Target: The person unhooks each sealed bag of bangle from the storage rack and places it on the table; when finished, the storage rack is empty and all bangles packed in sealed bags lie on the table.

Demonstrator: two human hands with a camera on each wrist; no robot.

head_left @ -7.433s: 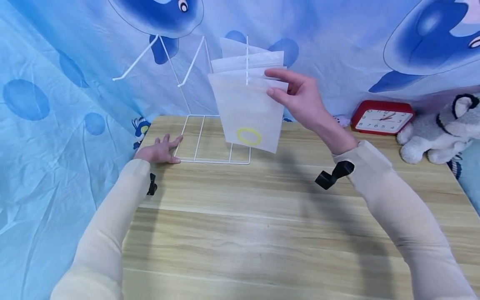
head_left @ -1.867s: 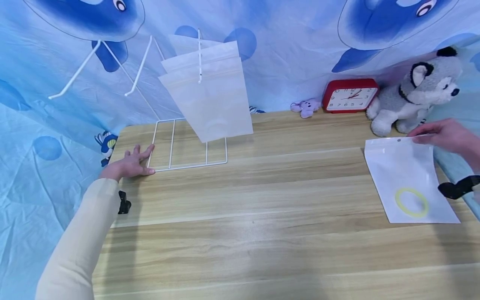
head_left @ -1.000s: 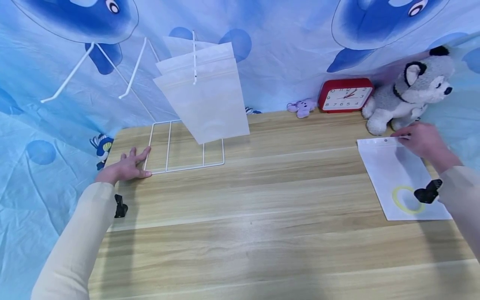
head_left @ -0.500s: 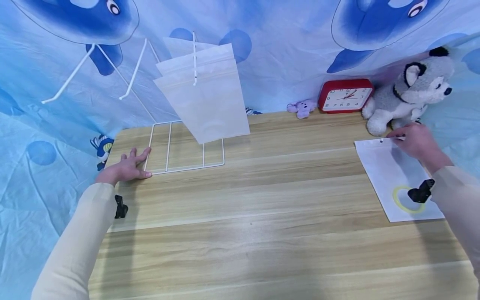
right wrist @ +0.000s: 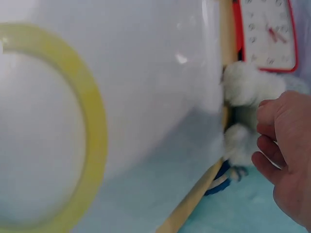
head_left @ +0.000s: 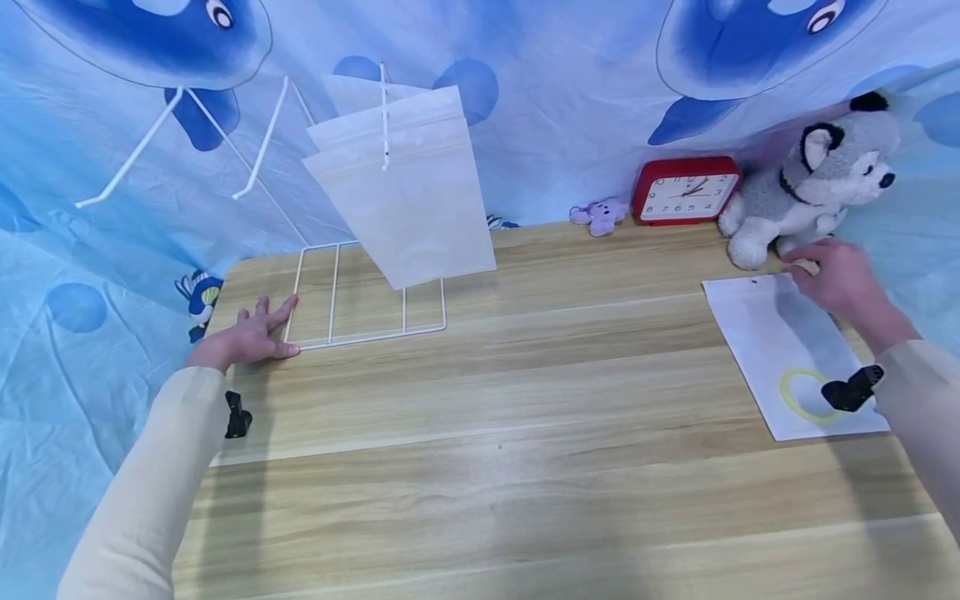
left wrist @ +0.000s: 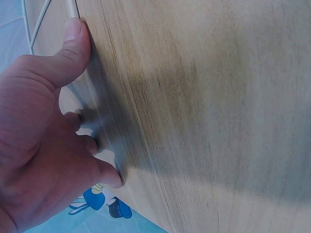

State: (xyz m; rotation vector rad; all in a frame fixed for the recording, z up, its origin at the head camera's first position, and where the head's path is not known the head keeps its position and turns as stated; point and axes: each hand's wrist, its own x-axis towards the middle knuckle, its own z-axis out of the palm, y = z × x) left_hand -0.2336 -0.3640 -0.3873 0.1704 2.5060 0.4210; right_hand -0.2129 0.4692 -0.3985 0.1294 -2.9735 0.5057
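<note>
At the back left stands a white wire display rack (head_left: pixel 351 340) with prongs. My left hand (head_left: pixel 251 337) lies with spread fingers at the left end of its base; in the left wrist view the thumb (left wrist: pixel 73 43) touches the wire. Several white flat zip bags (head_left: pixel 416 200) hang from its right prong. Another white zip bag (head_left: pixel 757 333), marked with a yellow ring (head_left: pixel 797 407), lies flat on the table at the right. Over its top edge is my right hand (head_left: pixel 843 279), fingers loosely curled; in the right wrist view it holds nothing and is apart from the bag.
A red clock (head_left: pixel 686 192) and a grey and white plush dog (head_left: pixel 813 179) stand at the back right, the dog just behind the flat bag. A small purple plush toy (head_left: pixel 600 215) is left of the clock. A blue patterned curtain (head_left: pixel 555 108) hangs behind the table (head_left: pixel 487 500).
My right hand has taken the ringed bag from the rack's right prong, carried it right, laid it on the table and let go. My left hand has stayed at the rack's base.
</note>
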